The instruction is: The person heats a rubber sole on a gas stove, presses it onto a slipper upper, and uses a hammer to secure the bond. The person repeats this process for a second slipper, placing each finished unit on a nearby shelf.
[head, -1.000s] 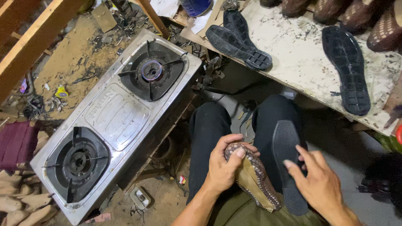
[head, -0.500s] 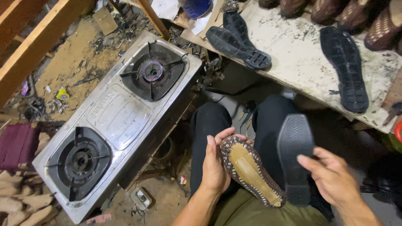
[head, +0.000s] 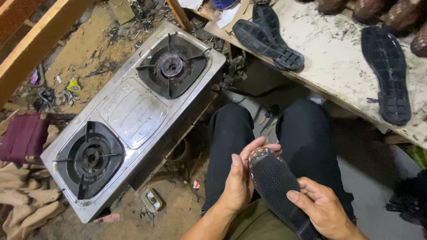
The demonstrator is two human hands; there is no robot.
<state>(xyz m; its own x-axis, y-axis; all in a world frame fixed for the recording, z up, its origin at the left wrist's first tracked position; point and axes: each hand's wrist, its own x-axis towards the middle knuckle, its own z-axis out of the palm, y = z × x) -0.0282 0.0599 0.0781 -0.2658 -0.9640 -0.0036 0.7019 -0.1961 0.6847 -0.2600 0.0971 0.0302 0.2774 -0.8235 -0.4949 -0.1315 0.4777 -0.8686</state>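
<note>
Cluttered workshop floor lies all round: scraps, dust, and a two-burner stove [head: 133, 115] just left of the person's knees, its far burner [head: 172, 66] showing a faint bluish glow that may be a flame. To the right a stained bench [head: 338, 58] carries loose black soles [head: 386, 73], one pair crossed near its edge [head: 267, 38].

Over the lap, the left hand [head: 240, 182] cups the toe of a shoe [head: 260, 155], fingers wrapped round its patterned edge, while a black sole [head: 275, 186] lies pressed on the shoe's underside. The right hand [head: 322, 209] grips the sole further back, thumb flat on the tread, fingers curled under and closed on it.

Risk here is mostly alignment: if the thumb pressure is uneven, the sole could creep sideways and sit off the shoe's outline. Glue, if present, cannot be seen. The stove is near enough that a dropped piece or a swinging elbow could meet the burner.
</note>
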